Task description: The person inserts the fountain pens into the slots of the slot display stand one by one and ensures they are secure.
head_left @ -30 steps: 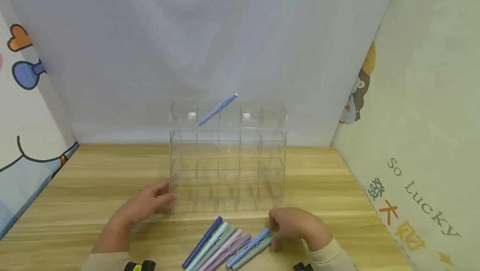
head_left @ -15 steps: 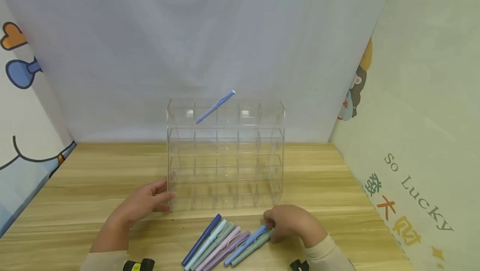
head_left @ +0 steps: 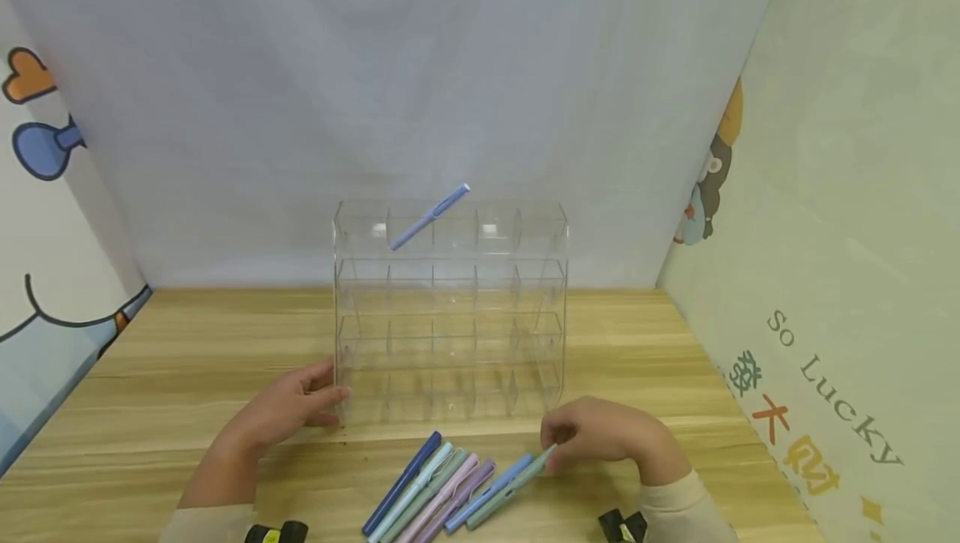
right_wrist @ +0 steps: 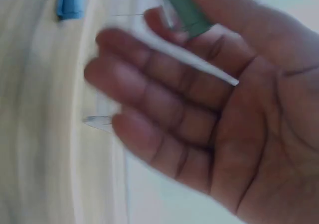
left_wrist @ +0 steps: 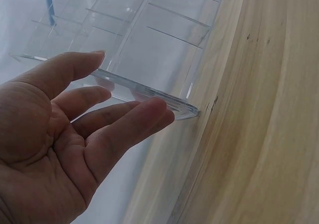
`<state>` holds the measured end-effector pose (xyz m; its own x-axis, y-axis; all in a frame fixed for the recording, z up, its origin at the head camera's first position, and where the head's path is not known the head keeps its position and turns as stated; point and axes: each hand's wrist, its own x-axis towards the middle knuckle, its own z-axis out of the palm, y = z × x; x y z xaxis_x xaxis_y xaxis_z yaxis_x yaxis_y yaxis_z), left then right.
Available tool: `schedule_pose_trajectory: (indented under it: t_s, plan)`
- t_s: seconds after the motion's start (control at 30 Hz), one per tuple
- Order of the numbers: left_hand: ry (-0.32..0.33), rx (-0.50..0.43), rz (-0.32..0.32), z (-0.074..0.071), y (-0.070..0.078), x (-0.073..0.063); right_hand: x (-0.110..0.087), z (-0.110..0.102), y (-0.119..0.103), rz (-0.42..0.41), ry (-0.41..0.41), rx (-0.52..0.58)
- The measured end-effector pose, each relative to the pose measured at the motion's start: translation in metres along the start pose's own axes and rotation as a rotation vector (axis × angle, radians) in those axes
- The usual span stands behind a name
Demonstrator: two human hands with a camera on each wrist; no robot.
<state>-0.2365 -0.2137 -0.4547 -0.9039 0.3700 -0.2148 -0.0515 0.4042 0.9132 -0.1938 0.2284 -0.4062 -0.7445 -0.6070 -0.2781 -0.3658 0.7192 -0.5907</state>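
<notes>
A clear acrylic pen rack (head_left: 453, 355) with tiers of small compartments stands on the wooden table. At its left side, my left hand (head_left: 288, 405) grips the front edge, thumb in front and fingers against the outer face of the side panel (left_wrist: 149, 92). In front of the rack my right hand (head_left: 600, 434) pinches the upper end of a sage green pen (head_left: 510, 489) between thumb and fingers. That pen (right_wrist: 187, 10) slants up from the lower left, alongside a blue pen (head_left: 491, 493). The right hand's other fingers are loosely bent.
Several more pens lie slanted side by side: dark blue (head_left: 403, 483), pale blue, green, pink and purple. One periwinkle pen (head_left: 429, 218) rests diagonally on the rack's top tier. A pale curtain (head_left: 465, 67) hangs behind; a printed wall (head_left: 840, 193) stands at right.
My right hand has moved slightly right and up, and the green pen's upper end has risen with it. The left hand keeps its place at the rack.
</notes>
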Motion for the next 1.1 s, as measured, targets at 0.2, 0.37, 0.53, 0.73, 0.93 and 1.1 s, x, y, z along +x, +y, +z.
schedule_pose_trajectory:
  t_s: [0.2, 0.37, 0.53, 0.73, 0.93, 1.1]
  plan:
    - [0.001, 0.001, -0.003, -0.001, -0.001, -0.002, -0.004, -0.009, -0.001, -0.142, 0.011, 0.246]
    - [0.007, -0.030, 0.005, -0.001, -0.003, -0.003, -0.004, -0.013, -0.002, -0.327, 0.049, 0.500]
    - [0.011, -0.059, 0.043, 0.000, -0.003, -0.003, -0.001, -0.014, 0.002, -0.513, 0.148, 0.721]
    - [-0.002, -0.065, 0.080, 0.003, -0.002, -0.002, 0.010, -0.019, 0.001, -0.693, 0.301, 0.885]
    - [-0.002, -0.069, 0.088, 0.004, -0.001, -0.004, 0.024, -0.044, -0.012, -0.652, 0.413, 0.963]
    - [0.015, -0.062, 0.080, 0.004, -0.001, -0.003, 0.032, -0.072, -0.026, -0.555, 0.489, 0.924]
